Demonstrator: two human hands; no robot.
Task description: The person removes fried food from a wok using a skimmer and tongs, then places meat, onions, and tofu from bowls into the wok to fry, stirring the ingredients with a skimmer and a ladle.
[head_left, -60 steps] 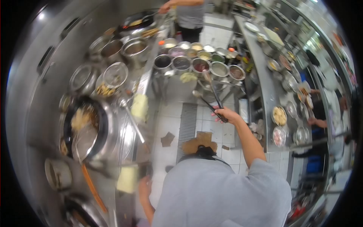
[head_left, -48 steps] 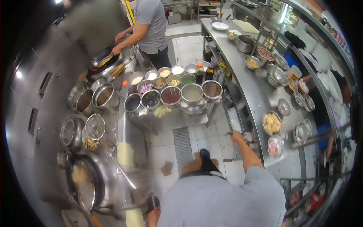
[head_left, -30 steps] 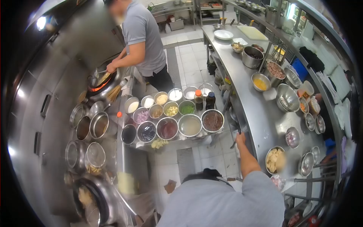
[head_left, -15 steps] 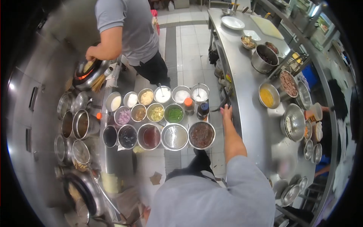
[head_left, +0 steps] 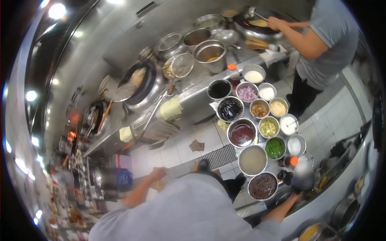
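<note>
My left hand [head_left: 157, 174] hangs above the tiled floor at my left side, touching nothing that I can see; its fingers are blurred. My right hand [head_left: 296, 198] is low at the right, close to the counter edge and a dark pan-like shape [head_left: 282, 198]. Blur hides whether its fingers hold anything. Near it stand a metal pot of dark brown sauce [head_left: 263, 186] and a bottle with an orange cap [head_left: 294, 161]. Further along are pots of pale liquid [head_left: 252, 160], red sauce [head_left: 242, 135], chopped greens [head_left: 275, 148] and chopped purple onion [head_left: 247, 94].
A wok [head_left: 141, 89] with a strainer and food sits on the stove line. Long-handled tools [head_left: 152, 110] jut over its edge. Another person [head_left: 321, 44] works at a far wok [head_left: 257, 25]. A metal counter [head_left: 317, 209] borders the right.
My view has swung left, bringing the stove line and my left hand into sight. The ingredient pots now appear at the right. My right hand stays by the counter edge.
</note>
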